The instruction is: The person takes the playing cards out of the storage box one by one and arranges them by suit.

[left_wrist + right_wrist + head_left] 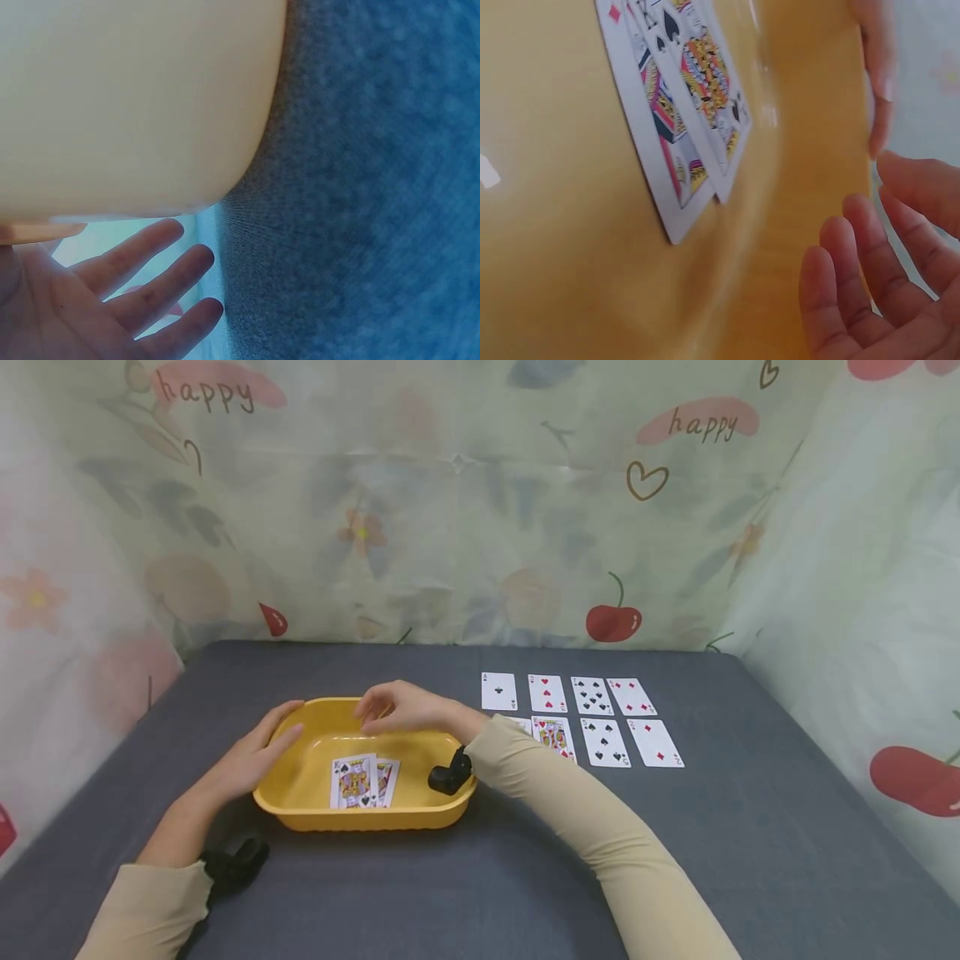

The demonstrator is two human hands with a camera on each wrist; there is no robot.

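Note:
A yellow plastic basin (296,810) stands on the dark cloth. Inside lie a king of spades (354,782) and, partly beneath it, a red-suit face card (388,781), showing a diamond in the right wrist view. My left hand (247,756) is at the basin's left rim, thumb over the inside and fingers outside; in the left wrist view those fingers (154,289) are straight and spread. Above the basin's back part hovers my right hand (401,706), its fingers (840,255) loosely bent with nothing between them.
Right of the basin, playing cards lie face up in two rows. The ace of clubs (498,692) and three of hearts (547,693) are in the back row, the five of spades (604,743) and two of diamonds (656,743) in front. My right sleeve (570,810) partly covers the front row.

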